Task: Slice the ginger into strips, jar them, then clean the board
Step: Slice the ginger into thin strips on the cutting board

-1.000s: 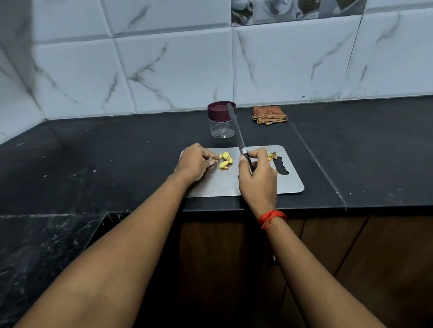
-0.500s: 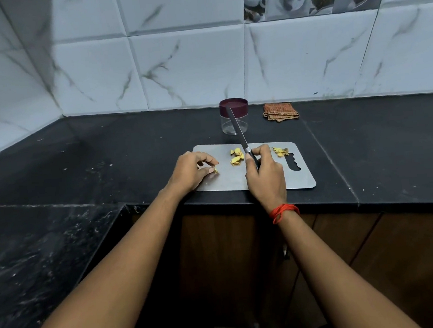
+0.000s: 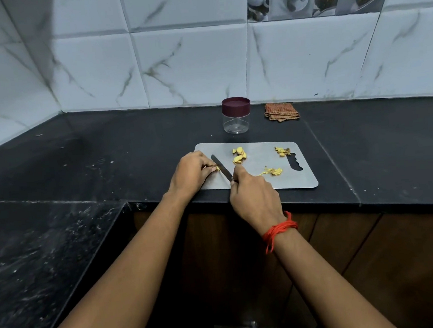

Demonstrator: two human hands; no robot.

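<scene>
— Lowered now, the slim steel knife [image 3: 222, 170] sits by the left hand [image 3: 189, 173]; the right hand [image 3: 254, 199] grips it.
— And the ginger [image 3: 217, 168]?
— Yellow sliver, pinched in that left hand, seemingly on the smooth grey board [image 3: 263, 183].

jar [image 3: 237, 122] stands behind board [image 3: 276, 182], cloth [image 3: 281, 111] beside

The board [image 3: 297, 180] looks like smooth, dull grey metal. Behind it, the jar [image 3: 236, 122] is clear shiny plastic and the cloth [image 3: 281, 112] is rough and woven. Under it, the counter [image 3: 105, 146] is shiny black stone.
</scene>
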